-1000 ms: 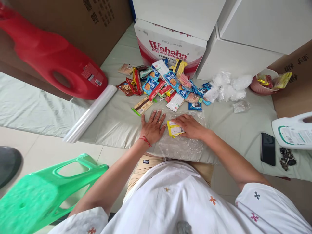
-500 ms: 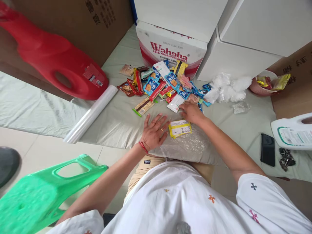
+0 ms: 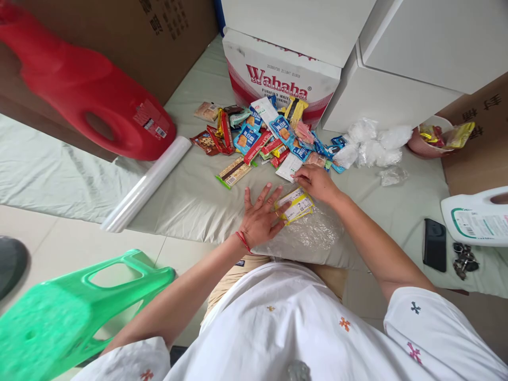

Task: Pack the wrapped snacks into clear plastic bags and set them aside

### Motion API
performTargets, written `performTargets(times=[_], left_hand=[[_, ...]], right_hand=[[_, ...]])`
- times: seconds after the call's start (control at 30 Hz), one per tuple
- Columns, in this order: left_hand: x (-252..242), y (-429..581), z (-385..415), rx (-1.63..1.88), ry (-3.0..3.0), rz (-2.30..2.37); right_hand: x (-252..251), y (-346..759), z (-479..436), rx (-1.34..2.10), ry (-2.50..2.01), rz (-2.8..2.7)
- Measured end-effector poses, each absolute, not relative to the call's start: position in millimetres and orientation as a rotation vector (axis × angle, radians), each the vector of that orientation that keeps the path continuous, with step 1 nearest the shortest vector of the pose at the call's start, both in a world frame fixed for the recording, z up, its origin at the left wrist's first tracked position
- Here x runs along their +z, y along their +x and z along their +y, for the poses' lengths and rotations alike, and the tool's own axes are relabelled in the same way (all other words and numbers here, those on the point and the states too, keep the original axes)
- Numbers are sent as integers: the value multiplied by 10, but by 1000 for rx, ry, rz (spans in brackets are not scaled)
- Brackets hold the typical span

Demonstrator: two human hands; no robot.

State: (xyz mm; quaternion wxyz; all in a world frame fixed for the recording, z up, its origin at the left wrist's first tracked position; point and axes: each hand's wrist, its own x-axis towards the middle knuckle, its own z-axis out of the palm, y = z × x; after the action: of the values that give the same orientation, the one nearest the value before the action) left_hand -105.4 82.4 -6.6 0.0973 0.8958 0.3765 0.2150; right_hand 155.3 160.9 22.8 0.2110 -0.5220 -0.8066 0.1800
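Observation:
Two or so yellow-and-white snack packets (image 3: 298, 205) lie on a sheet of clear plastic film (image 3: 311, 235) spread at the bed edge in front of me. My left hand (image 3: 262, 214) lies flat with fingers spread, its fingertips reaching over the packets' left side. Beyond the packets, my right hand (image 3: 318, 183) has its fingers pinched together, apparently on the far edge of the film. Just past it is a heap of wrapped snacks (image 3: 260, 135) in blue, red, white and yellow. A wafer-like bar (image 3: 234, 172) with a green end lies at the heap's near left.
A roll of plastic film (image 3: 146, 182) and a large red jug (image 3: 91, 100) lie left. Clear wrapped bundles (image 3: 367, 143), a pink basket (image 3: 432, 140), a phone (image 3: 435, 244), keys (image 3: 464, 260) and a white bottle (image 3: 476, 217) are right. A Wahaha carton (image 3: 281, 74) stands behind; a green stool (image 3: 79, 312) is lower left.
My left hand has slid right, onto the packets' edge. The packets have tilted and shifted slightly. My right hand has moved a little and its fingers have drawn together.

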Motion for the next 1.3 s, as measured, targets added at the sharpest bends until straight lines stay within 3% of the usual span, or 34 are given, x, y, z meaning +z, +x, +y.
performTargets(times=[0.3, 0.47, 0.87, 1.13, 1.3], left_hand=[[-143, -990, 1006, 840, 2305, 1468], [-119, -972, 1046, 748, 2310, 1395], [-54, -1412, 959, 1092, 2221, 1201], [-18, -1044, 941, 689, 2187, 1464], [166, -1279, 1047, 707, 2355, 1385]], right_hand=[[308, 1640, 1240, 447, -1284, -2219], [250, 1673, 1053, 434, -1268, -2184], [63, 1800, 776, 426, -1204, -2180], [69, 1793, 774, 451, -1243, -2165], [87, 1819, 756, 445, -1264, -2132]])
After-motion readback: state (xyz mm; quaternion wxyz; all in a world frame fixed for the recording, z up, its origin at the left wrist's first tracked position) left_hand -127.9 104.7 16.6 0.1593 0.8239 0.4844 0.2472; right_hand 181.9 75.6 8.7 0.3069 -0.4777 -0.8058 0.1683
